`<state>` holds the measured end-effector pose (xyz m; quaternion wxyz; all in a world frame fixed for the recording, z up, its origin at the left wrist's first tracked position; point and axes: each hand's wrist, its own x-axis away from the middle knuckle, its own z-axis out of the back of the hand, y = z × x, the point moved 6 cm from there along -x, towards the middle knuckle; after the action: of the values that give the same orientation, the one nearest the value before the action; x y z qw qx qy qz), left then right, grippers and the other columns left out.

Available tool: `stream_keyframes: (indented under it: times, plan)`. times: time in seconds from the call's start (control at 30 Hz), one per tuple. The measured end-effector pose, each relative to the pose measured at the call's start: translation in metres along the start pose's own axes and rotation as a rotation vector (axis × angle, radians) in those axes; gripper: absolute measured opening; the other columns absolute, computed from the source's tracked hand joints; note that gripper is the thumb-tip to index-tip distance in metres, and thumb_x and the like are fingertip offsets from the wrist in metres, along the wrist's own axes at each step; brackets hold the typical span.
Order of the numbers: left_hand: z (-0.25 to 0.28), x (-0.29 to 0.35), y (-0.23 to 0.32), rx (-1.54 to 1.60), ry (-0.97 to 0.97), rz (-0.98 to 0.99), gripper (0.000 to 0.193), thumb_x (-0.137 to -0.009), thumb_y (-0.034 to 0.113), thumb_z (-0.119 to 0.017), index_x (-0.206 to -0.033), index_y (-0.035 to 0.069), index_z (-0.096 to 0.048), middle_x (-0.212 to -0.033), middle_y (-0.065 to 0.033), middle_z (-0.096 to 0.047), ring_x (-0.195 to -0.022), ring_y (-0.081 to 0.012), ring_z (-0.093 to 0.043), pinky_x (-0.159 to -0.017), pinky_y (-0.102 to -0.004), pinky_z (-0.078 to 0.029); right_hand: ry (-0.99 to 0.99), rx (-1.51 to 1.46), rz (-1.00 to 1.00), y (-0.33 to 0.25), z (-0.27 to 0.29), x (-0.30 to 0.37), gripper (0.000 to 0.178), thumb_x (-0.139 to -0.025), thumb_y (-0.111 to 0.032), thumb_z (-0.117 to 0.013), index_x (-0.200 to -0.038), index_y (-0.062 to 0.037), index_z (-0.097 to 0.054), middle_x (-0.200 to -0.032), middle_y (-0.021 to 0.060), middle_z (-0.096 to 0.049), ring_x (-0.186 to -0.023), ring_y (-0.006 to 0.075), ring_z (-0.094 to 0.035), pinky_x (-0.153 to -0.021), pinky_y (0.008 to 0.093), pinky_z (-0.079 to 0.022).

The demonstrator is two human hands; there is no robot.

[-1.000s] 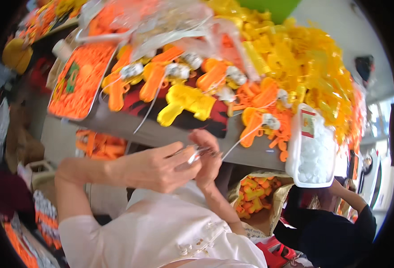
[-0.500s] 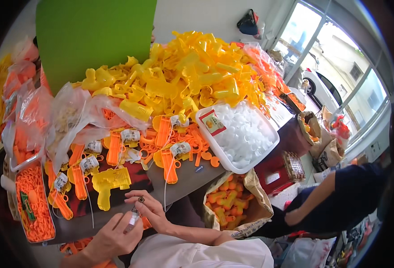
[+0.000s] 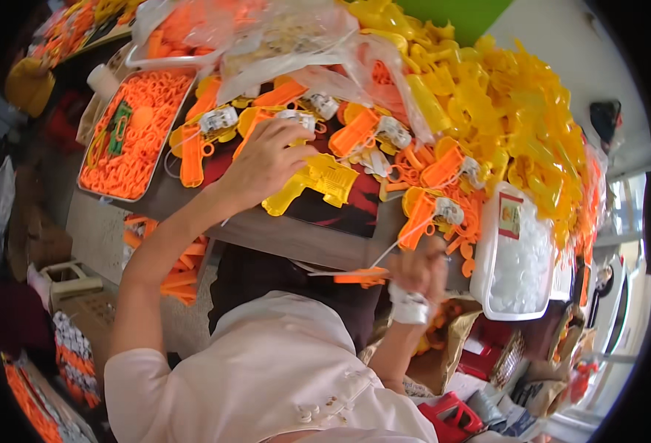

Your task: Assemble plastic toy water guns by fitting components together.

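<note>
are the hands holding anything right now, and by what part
It cannot be told. The left hand overlaps an orange toy piece, but whether it grips it is unclear; the right hand is too blurred to show a hold.

Daylight from right, right grip [image 3: 420,269] blurred, fisheye distortion

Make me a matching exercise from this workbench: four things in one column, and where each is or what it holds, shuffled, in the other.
1. Left hand
2. Yellow pistol-shaped shell
3. White tub
4. Shallow tray

A. Holds small orange parts
B. Lies on the black-and-red mat
C. Holds white pieces
D. Is over orange-and-yellow pieces

Pairs: 1-D, 2-B, 3-C, 4-A
</note>
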<state>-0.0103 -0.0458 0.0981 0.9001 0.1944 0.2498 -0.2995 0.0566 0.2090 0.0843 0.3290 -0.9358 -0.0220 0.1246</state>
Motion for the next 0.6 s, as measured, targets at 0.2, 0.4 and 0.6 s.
stream_keyframes:
  times: [0.2, 0.4, 0.6]
  plan:
    - [-0.036, 0.013, -0.022, -0.222, -0.066, 0.052, 0.042, -0.07, 0.031, -0.081, -0.102, 0.006, -0.066, -0.131, -0.0114, -0.046, -0.131, -0.0313, -0.036, -0.11, -0.0492, -0.027, -0.034, 0.574, 0.011, -0.058, -0.043, -0.021, 0.012, -0.1, -0.01, -0.049, -0.098, 0.0001, -0.054, -0.057, -0.001, -0.045, -0.048, 0.008, -0.041, -0.046, 0.0229, -0.036]
    - [-0.02, 0.017, -0.004, -0.081, -0.055, 0.221, 0.041, -0.074, 0.023, -0.079, -0.105, 0.005, -0.058, -0.124, -0.0117, -0.051, -0.114, -0.0283, -0.052, -0.1, -0.0426, -0.041, -0.183, 1.295, -0.263, 0.066, -0.018, -0.073, 0.017, -0.089, -0.01, -0.068, -0.1, 0.0038, -0.069, -0.075, 0.004, -0.065, -0.064, 0.0068, -0.056, -0.058, 0.0228, -0.044]
    - [-0.052, 0.055, -0.023, 0.815, 0.231, 0.673, 0.038, -0.081, -0.007, -0.063, -0.116, 0.001, -0.053, -0.105, -0.0094, -0.06, -0.106, -0.0173, -0.06, -0.095, -0.0302, -0.047, -0.273, 1.349, -0.181, 0.1, -0.004, -0.078, 0.014, -0.085, -0.008, -0.07, -0.092, 0.0033, -0.069, -0.077, 0.0107, -0.063, -0.06, 0.0179, -0.058, -0.058, 0.0313, -0.045]
